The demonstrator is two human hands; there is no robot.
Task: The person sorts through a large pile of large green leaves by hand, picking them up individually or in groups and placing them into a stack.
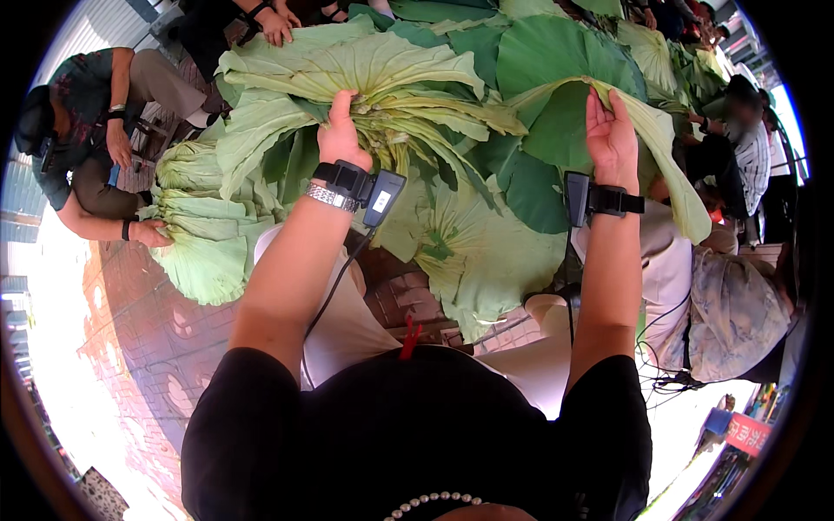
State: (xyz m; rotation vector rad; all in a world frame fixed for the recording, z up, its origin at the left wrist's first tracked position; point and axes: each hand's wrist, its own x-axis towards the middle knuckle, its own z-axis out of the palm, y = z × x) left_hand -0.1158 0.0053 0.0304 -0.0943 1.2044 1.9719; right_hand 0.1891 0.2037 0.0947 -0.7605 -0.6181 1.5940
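Note:
My left hand (343, 133) grips a thick stack of folded lotus leaves (391, 65) near their gathered centres, with the thumb over the top. To the right, my right hand (611, 133) is raised palm up, its fingertips at the edge of a single large lotus leaf (674, 163) that drapes down past the wrist. The fingertips are partly behind that edge. Broad dark green leaves (563, 58) lie beyond both hands. Below them, a paler leaf (495, 244) spreads over the pile's near side.
At the left, a seated person (85, 143) touches a bundle of folded leaves (202, 247). Another person's hand (277, 26) rests on leaves at the top. More people sit at the right, near a patterned cloth (736, 319) and loose black cables (677, 381). Brick paving (150, 325) lies below.

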